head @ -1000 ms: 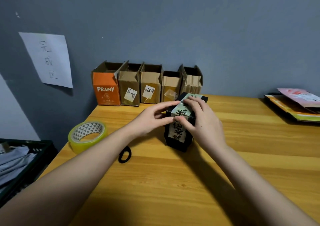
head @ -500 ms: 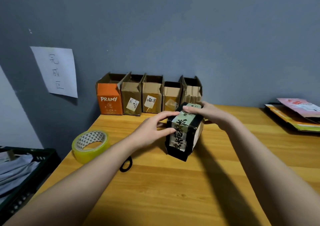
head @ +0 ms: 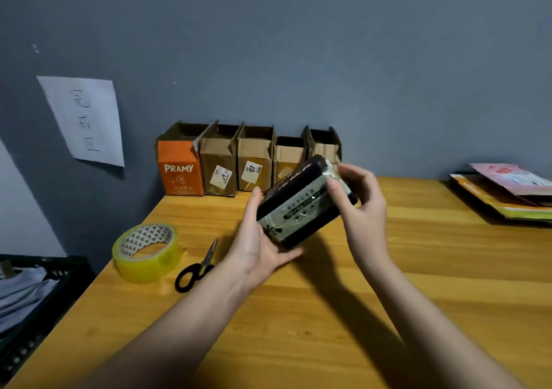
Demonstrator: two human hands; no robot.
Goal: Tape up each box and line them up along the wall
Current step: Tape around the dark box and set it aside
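A black box with a pale green printed label hangs tilted in the air above the wooden table. My left hand cups its lower left end from below. My right hand grips its upper right end, thumb on the front face. Clear tape shines over that upper end. A row of several cardboard boxes stands against the grey wall, the leftmost an orange box. A yellow tape roll and black-handled scissors lie on the table's left part.
A white paper sheet with handwriting hangs on the wall at left. A dark crate holding grey cloth stands left of the table. Flat coloured packages are stacked at the table's far right.
The black box stood upright on the table; it has been lifted and tipped onto its side in the air. My left hand moved under it and my right hand went to its top end.
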